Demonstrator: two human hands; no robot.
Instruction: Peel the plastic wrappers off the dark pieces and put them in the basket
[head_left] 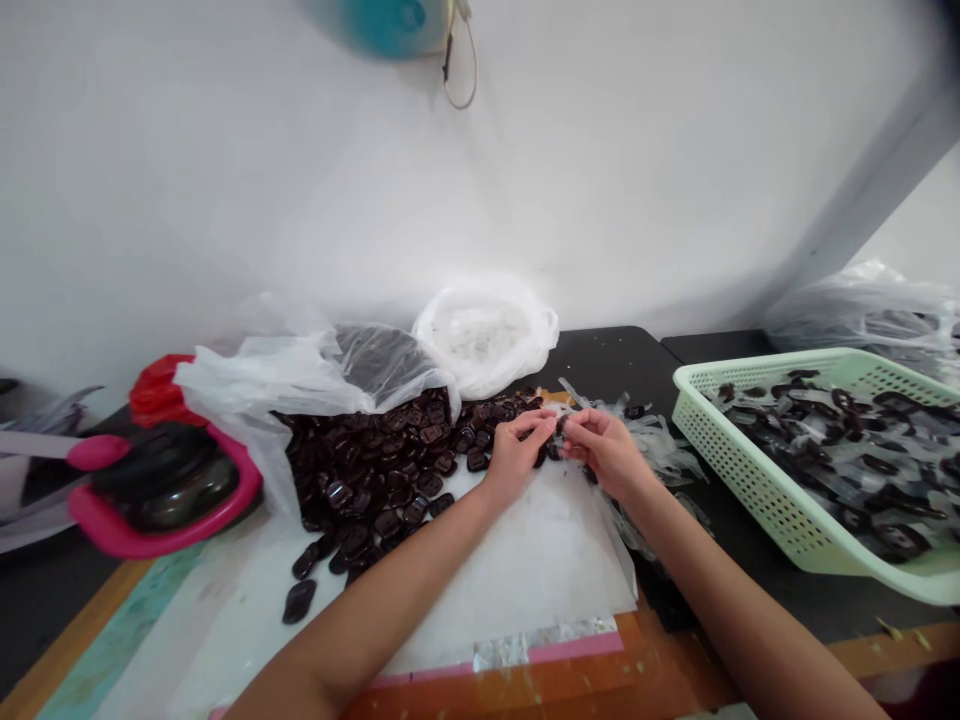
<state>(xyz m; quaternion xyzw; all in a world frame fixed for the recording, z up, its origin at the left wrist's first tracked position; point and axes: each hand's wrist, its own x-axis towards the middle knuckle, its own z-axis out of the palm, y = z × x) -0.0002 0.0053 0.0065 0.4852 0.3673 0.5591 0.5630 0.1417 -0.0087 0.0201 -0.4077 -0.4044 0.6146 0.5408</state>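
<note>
1. Forearms first, right up close: left forearm [360, 610] and right forearm [750, 625], both bare, came in from the bottom of the shot over an orange board [540, 690] with a pink strip along it.

2. Over on the far left, a pink-rimmed tub [165, 535] sat with something dark and glossy inside, and a red bag [165, 390] was bunched just behind it.

3. Moving right, a big pile of oblong dark pieces [375, 470] had spread from the mouth of a clear plastic bag [300, 375] onto a white sheet [510, 570]. One stray piece [300, 600] lay apart near the sheet's left edge, and a white bag [484, 335] sat behind the pile, against the wall [225, 180].

4. Now the action! Left hand [517, 455] and right hand [604, 450] met above the sheet's top corner, fingers together on both sides, tips clamped on a small dark piece [561, 425] trailing clear film. Loose film scraps [649, 440] lay just right of the right hand.

5. Far right, a pale green perforated tray [757, 480] sat on the black table [607, 360], loaded with dark ring-shaped pieces [847, 450] tangled in film.
</note>
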